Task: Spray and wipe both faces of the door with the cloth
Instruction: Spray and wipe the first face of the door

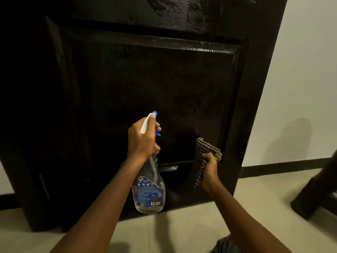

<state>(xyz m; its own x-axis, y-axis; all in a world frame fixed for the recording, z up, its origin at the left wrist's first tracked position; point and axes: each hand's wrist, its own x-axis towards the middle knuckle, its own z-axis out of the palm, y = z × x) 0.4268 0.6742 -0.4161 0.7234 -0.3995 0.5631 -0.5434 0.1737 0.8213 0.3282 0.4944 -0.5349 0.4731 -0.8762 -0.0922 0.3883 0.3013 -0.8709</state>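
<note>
Left hand [141, 137] clamped round bottle [149, 190] neck, finger on trigger. Bottle upright, nozzle pointing far, at door [164, 84] lower panel. Right hand [209, 168] grips cloth [203, 149] just right of bottle, at panel's lower right corner. Cloth possibly touching door; too dark to confirm.

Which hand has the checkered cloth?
The right hand grips the checkered cloth, close to the dark door. The left hand holds the spray bottle instead.

place: home room | signs: dark panelled door [155, 79], tiled floor [182, 230], painted wall [300, 70]
</note>
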